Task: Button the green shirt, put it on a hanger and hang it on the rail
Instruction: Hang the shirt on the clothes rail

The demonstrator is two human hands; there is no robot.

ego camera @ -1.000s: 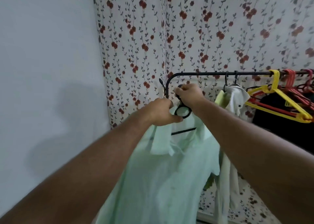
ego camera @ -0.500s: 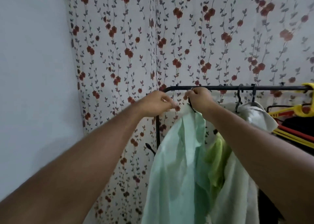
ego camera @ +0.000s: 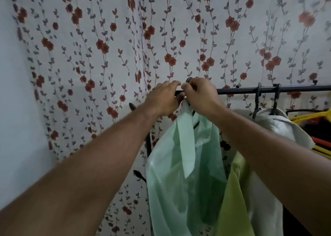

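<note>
The pale green shirt [ego camera: 180, 165] hangs down from a black hanger, of which only the hook top [ego camera: 189, 79] and a short piece at the collar show. My right hand [ego camera: 200, 95] is closed around the hanger hook at the left end of the black rail [ego camera: 250, 91]. My left hand [ego camera: 163, 99] is right beside it, fingers curled at the rail's end and the shirt's collar. Whether the hook rests over the rail is hidden by my hands.
On the rail to the right hang a lime garment [ego camera: 236, 196] and a white one [ego camera: 275, 128] on black hooks, then yellow and red hangers [ego camera: 315, 117]. The rail's black upright [ego camera: 148, 146] stands behind the shirt. Floral wallpaper is behind; a plain wall is at left.
Both hands have risen with the hanger from below the rail up to its left end. The shirt has turned from facing me to hanging edge-on beside the other garments.
</note>
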